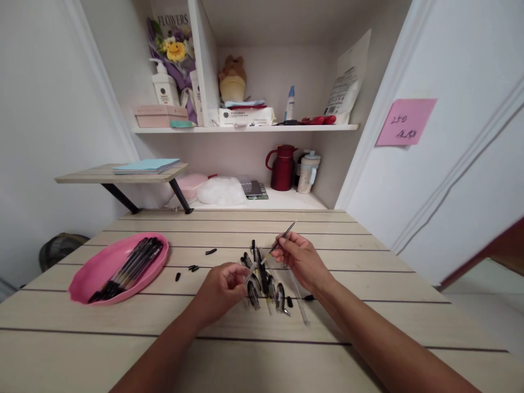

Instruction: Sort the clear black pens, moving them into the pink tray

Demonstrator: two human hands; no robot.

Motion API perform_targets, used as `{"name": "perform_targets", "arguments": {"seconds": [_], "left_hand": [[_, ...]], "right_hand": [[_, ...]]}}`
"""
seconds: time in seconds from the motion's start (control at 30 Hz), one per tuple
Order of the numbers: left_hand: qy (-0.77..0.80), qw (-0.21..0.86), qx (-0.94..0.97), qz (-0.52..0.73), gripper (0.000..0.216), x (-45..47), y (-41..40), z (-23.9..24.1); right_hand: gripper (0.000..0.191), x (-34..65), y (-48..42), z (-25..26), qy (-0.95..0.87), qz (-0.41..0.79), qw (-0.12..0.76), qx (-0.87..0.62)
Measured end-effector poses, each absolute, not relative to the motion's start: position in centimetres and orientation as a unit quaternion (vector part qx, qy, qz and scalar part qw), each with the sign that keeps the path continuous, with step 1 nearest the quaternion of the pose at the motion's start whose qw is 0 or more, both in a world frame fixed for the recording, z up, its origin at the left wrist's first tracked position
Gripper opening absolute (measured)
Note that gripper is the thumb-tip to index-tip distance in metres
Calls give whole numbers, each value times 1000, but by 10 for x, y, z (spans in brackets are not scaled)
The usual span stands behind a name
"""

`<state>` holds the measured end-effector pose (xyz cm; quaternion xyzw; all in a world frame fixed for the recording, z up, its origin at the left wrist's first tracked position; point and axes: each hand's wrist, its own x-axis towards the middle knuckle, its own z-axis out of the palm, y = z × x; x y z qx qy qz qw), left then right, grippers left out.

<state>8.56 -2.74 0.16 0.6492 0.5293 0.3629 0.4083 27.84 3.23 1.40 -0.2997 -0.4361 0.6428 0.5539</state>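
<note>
My right hand [303, 261] pinches a pen refill [289, 229], its tip pointing up and away and its other end slanting down toward my left hand. My left hand [221, 289] has its fingers closed on a clear pen barrel [250, 272], held just left of the refill's lower end. Beneath and between both hands lies a pile of pen parts: black caps with clips [280, 297], dark grips and clear tubes [301, 305]. To the left, a pink tray [77, 279] holds several pens [137, 265] lying side by side.
Small black pieces [193, 268] lie between the tray and my left hand. A raised wooden stand [85, 173] with blue paper [146, 165] is at the back left. Behind the table [360, 333], shelves hold a red jug [282, 168] and a tumbler [309, 173].
</note>
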Motion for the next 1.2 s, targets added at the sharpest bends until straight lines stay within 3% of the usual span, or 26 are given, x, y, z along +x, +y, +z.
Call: {"name": "perform_targets", "arguments": {"seconds": [0.2, 0.53, 0.9, 1.2], "left_hand": [[504, 449, 623, 396, 22, 87, -29, 2], [505, 423, 639, 397, 22, 91, -30, 2], [495, 187, 769, 360, 27, 87, -30, 4], [482, 158, 781, 364, 27, 90, -34, 7]], "right_hand": [[14, 275, 24, 20, -451, 629, 575, -266], [13, 275, 24, 18, -488, 604, 566, -277], [11, 277, 18, 24, -547, 551, 562, -285], [12, 274, 11, 25, -585, 526, 553, -275]]}}
